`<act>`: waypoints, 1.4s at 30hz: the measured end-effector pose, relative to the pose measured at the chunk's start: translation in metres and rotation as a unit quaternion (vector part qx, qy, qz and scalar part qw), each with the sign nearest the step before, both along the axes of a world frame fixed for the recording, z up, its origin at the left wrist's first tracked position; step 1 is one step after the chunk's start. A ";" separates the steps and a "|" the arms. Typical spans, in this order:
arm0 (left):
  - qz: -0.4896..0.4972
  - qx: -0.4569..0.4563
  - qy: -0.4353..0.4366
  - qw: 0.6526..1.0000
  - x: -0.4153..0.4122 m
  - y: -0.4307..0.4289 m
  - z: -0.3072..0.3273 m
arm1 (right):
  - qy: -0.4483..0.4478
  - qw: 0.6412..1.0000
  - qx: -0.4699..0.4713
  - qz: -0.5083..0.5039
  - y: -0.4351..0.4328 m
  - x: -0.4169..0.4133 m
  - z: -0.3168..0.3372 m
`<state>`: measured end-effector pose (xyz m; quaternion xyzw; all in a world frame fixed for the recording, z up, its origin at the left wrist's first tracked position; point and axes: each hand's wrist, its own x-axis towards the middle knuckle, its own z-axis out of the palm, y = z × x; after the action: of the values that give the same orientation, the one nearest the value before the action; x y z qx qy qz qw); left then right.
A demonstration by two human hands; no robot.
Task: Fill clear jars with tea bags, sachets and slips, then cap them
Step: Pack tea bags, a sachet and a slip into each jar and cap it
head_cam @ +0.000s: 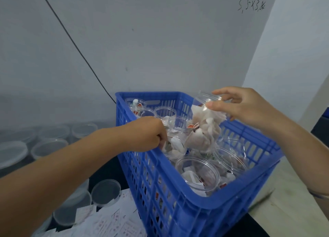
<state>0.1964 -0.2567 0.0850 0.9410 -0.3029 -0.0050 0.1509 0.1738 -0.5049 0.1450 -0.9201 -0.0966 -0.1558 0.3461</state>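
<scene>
Your right hand grips a clear jar by its rim, thumb and fingers pinching the mouth. The jar hangs tilted above the blue crate, packed with white tea bags. Your left hand reaches over the crate's left rim, fingers curled down among the other jars; you cannot tell what it holds. Clear lids and paper slips lie to the crate's left.

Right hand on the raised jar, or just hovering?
Touching. The head view shows the right hand pinching the rim of the raised jar: thumb on the near side, fingers over the far edge.
</scene>
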 end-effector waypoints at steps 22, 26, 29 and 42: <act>0.022 -0.090 0.039 0.995 0.002 -0.009 -0.024 | 0.241 0.942 -0.217 -0.082 -0.020 0.140 -0.052; 0.028 -0.088 0.031 0.995 0.003 -0.010 -0.026 | 0.291 0.933 -0.209 -0.036 -0.026 0.135 -0.044; 0.031 -0.096 0.024 0.995 0.001 -0.011 -0.025 | 0.316 0.926 -0.206 -0.019 -0.026 0.136 -0.040; 0.029 -0.151 0.044 0.987 -0.002 -0.008 -0.022 | 0.339 0.936 -0.062 -0.065 -0.031 0.155 -0.072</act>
<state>0.1941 -0.2646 0.0632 0.9148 -0.2658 0.0040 0.3042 0.3285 -0.5355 0.0733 -0.9423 0.0774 0.1498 0.2893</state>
